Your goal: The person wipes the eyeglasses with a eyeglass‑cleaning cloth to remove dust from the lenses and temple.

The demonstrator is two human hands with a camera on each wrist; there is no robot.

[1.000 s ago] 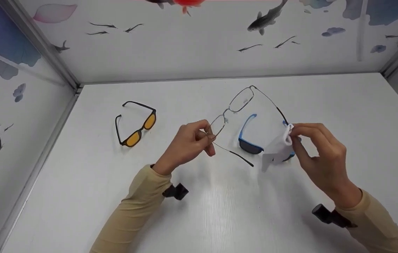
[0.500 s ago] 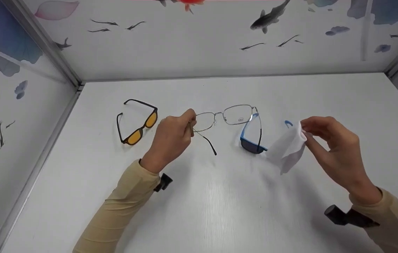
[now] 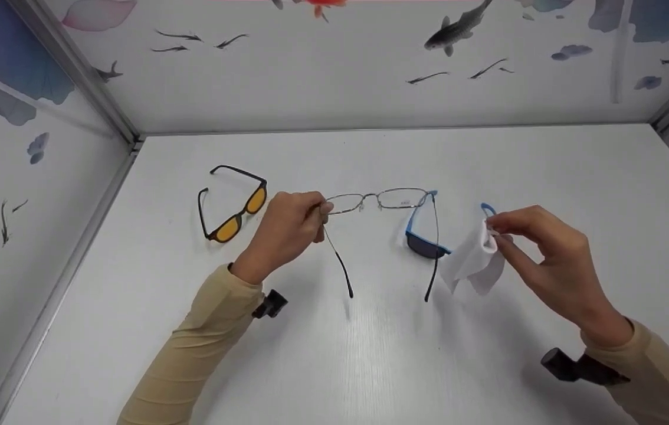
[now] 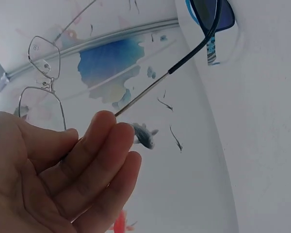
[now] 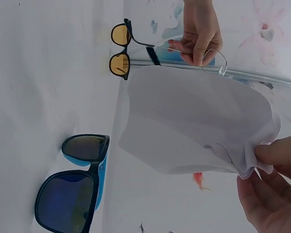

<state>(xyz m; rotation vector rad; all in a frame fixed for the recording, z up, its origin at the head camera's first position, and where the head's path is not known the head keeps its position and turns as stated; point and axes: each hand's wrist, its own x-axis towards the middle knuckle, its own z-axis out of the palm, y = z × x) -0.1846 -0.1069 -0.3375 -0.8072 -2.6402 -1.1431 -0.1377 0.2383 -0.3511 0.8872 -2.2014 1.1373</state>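
Note:
My left hand [image 3: 290, 227] pinches thin metal-framed eyeglasses [image 3: 370, 196] at the left hinge, holding them above the table. Both dark-tipped temples point down toward me, and the clear lenses face away. In the left wrist view, the thumb and fingers of that hand [image 4: 82, 165] meet at the frame's corner. Between thumb and fingertips, my right hand [image 3: 553, 260] holds a white cloth [image 3: 476, 260] that hangs in folds. The right wrist view shows the cloth [image 5: 194, 116] spread out below the pinch. Cloth and eyeglasses are apart.
Blue-framed sunglasses [image 3: 423, 245] with dark lenses lie on the white table [image 3: 334, 366] behind the cloth, which partly hides them. Black-framed glasses with orange lenses [image 3: 229, 229] lie open to the left. Panels printed with fish [image 3: 455, 29] enclose the back and left side.
My left hand has moved left and turned the eyeglasses from a slant to nearly level, temples now toward me. The right hand has drawn the cloth away from the temple tip, staying at the right.

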